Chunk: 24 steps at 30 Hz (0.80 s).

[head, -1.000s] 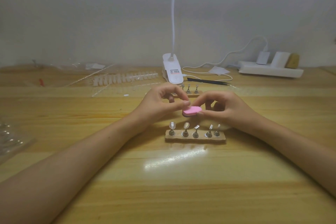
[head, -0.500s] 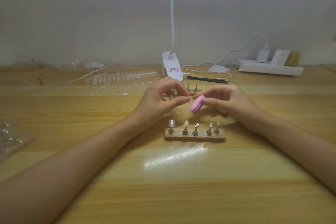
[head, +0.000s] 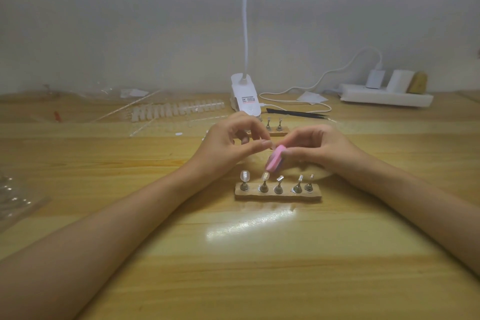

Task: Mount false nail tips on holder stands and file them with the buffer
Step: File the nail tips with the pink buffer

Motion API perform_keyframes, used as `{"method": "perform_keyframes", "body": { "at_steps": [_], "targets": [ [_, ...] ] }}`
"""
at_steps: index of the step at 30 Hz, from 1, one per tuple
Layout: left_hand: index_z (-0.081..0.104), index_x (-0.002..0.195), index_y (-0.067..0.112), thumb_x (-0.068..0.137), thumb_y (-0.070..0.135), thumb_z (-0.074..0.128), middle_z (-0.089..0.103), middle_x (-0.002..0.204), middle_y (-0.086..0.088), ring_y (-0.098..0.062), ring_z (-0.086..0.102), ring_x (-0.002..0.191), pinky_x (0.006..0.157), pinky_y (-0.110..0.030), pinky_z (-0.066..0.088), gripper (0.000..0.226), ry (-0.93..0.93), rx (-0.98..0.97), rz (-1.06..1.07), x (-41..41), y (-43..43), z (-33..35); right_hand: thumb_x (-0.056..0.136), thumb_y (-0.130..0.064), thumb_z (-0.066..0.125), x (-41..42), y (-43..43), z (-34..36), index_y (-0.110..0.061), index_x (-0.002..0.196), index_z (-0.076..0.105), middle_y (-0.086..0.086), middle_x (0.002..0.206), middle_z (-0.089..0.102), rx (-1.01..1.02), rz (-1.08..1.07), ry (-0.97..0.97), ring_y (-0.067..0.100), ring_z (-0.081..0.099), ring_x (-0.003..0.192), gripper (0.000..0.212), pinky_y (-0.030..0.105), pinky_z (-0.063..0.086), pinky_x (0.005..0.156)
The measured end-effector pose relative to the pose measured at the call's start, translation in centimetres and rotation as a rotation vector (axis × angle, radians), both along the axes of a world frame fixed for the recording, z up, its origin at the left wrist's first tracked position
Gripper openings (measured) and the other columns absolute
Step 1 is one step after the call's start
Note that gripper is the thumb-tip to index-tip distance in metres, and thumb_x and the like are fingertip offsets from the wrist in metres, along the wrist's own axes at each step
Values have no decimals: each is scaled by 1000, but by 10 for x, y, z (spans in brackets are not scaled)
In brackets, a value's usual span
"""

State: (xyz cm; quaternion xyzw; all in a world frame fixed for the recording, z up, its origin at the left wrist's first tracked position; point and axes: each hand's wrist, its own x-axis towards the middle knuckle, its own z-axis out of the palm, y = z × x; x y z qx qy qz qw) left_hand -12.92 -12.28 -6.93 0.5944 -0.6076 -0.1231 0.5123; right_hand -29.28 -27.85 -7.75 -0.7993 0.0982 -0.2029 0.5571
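- One pink buffer (head: 275, 162), tilted, is pinched in the curled fingers of the right hand (head: 322, 150), its lower end close above a nail tip (head: 265, 176) on the stand (head: 278, 195).
- Left hand (head: 228, 148): thumb and forefinger narrowly together beside the buffer's top; I cannot tell whether they hold anything.

I see a home hobby desk: a pale wooden tabletop (head: 233, 267) against a plain white wall (head: 130, 21), a white clip-on gooseneck lamp (head: 245, 97), and a white plastic power strip (head: 384, 98) with chargers plugged in.

Both forearms are angling inward; the left hand (head: 228, 145) is pinching thumb to forefinger, and the right hand (head: 322, 149) is gripping a pink buffer (head: 274, 161) in curled fingers.
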Motion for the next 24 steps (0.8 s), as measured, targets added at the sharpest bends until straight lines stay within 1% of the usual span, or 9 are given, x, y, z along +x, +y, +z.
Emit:
{"method": "perform_keyframes", "body": {
  "at_steps": [4,7,11,14,17,19,21,23,24],
  "targets": [
    [70,80,18,81,13,77,60,84,3,-2,50,68,63,-8,36,9,-9,22,-4,-1,0,0,82,-29,72,1,-5,0,-14,100,76,-6,84,76,34,-117,-82,3,49,55,24,13,36,47],
    [70,80,13,83,10,76,61,82,5,2,51,69,63,-8,37,7,-12,4,9,-1,0,1,85,-15,71,1,-1,-1,-1,103,72,3,89,78,30,30,-29,7,71,69,22,12,52,61],
    [72,82,14,82,13,78,61,85,-4,-6,49,69,65,-9,36,6,1,24,15,0,0,0,86,-19,69,0,-1,2,-6,103,72,-10,75,74,36,-99,-103,-3,52,50,22,6,37,46],
    [72,82,17,82,13,77,60,87,-6,-10,50,72,68,-13,39,7,-4,38,-2,0,0,0,90,-6,67,1,2,2,1,104,70,-4,80,77,24,-26,-51,-5,58,49,16,5,40,47],
    [69,81,19,83,10,76,61,85,0,0,52,71,65,-8,38,11,11,8,-6,0,0,0,86,-21,70,1,1,3,-10,101,73,2,88,77,0,-92,-35,7,48,48,19,12,36,43],
    [68,81,17,84,10,75,61,86,-1,2,53,71,66,-8,38,10,17,-5,7,0,-1,0,87,-15,70,1,2,2,-5,101,71,6,91,78,8,-38,-6,12,66,60,17,17,50,56],
    [69,82,17,84,12,75,62,86,-4,-2,53,72,67,-9,38,8,-11,13,2,0,-1,0,86,-12,70,1,3,2,-2,102,71,0,86,78,19,-2,-20,6,72,70,19,16,53,65],
    [69,81,19,83,12,76,61,85,1,-1,53,71,65,-8,37,10,-9,24,-7,0,-1,-1,84,-20,69,2,1,1,-6,102,72,-11,72,73,39,-87,-86,-2,58,54,22,7,41,50],
    [68,80,20,83,11,76,61,85,4,1,52,70,65,-8,38,11,0,18,-6,0,0,-1,82,-26,70,2,-1,2,-10,101,73,-12,69,70,47,-121,-93,-1,51,50,24,8,36,45]
  ]
}}
